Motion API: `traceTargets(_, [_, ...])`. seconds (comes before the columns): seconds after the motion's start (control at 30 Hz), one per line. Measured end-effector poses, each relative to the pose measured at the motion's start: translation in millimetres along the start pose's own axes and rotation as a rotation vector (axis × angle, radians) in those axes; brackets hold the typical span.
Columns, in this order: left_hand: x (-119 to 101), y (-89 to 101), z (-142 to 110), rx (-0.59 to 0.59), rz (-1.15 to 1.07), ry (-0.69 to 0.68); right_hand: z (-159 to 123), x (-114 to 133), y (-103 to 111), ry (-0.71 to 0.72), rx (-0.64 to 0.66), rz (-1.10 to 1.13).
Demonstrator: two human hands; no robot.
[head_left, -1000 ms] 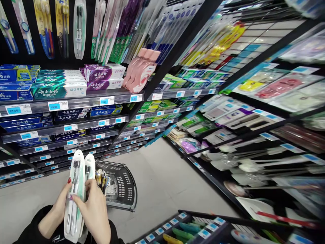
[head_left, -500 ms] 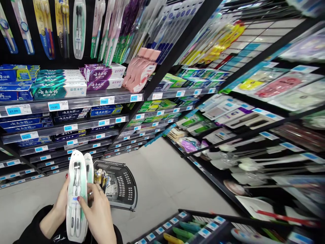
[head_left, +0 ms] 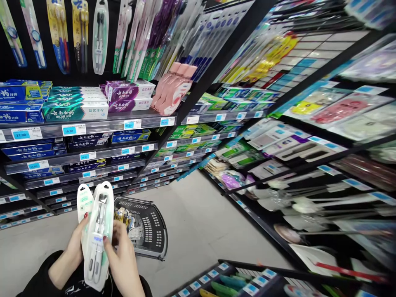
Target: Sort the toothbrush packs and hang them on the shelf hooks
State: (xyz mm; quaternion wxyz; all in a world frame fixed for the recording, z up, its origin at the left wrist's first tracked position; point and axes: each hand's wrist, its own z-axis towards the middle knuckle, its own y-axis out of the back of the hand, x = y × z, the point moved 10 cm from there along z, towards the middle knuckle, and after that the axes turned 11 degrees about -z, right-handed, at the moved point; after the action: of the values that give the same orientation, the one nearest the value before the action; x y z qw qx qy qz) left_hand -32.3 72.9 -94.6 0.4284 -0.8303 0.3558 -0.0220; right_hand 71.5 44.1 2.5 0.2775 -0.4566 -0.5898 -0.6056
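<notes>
A: What is nearest?

B: A bare left hand (head_left: 71, 249) and right hand (head_left: 122, 255), low and left of centre, reaching out of black sleeves (head_left: 43, 270).

A: Are they empty?

B: Both grip. The right hand is clamped on the front toothbrush pack (head_left: 98, 239), thumb on its face, fingers curled behind its right edge. The left hand is closed on the rear toothbrush pack (head_left: 83, 202), a red-nailed thumb lying over it.

A: How do the packs sit?

B: They overlap between the 2 hands, tops pointing away. Each is slim and white-edged, with a hanging hole. The front shows 2 toothbrushes, dark bristles uppermost; the rear shows at upper left, with pale green print.

A: Beyond them?

B: At the bottom edge, to the right, a display rack (head_left: 216, 270) carries green and yellow items. Just past the right hand, a black basket (head_left: 153, 225) rests on grey floor (head_left: 198, 222); small packages (head_left: 126, 218) lie at its left end, too small to name.

A: Farther off?

B: A shelf (head_left: 113, 119) of toothpaste: blue boxes (head_left: 20, 103), green boxes (head_left: 76, 109), purple boxes (head_left: 130, 95), then pink pouches (head_left: 173, 88). Price tags (head_left: 72, 130) read 21.00 and 19.80. Above hang more toothbrushes, including a similar white-edged pack (head_left: 100, 37). The right-hand racks (head_left: 309, 173) look stretched and blurred.
</notes>
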Motion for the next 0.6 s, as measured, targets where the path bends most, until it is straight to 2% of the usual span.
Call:
traceTargets(0.13, [-7, 0.6, 0, -0.009, -0.014, -0.075, 13, -18, 12, 0.056, -0.091, 0.246])
traceTargets(0.2, [-15, 4.5, 0, -0.051, 0.003, -0.153, 21, -37, 16, -0.006, -0.128, 0.399])
traceTargets(0.27, [-21, 7.9, -2, -0.096, 0.03, -0.197, 30, -55, 12, -0.091, -0.108, 0.634])
traceTargets(0.37, [-20, 8.7, -4, -0.116, 0.034, -0.145, 37, -65, 2, -0.156, 0.0, 0.889])
traceTargets(0.47, [-17, 10.2, -6, -0.106, 0.037, -0.067, 38, -64, -1, -0.148, 0.05, 1.036])
traceTargets(0.6, [-9, 11.6, -6, -0.006, 0.047, -0.004, 37, -60, -9, -0.145, 0.092, 1.124])
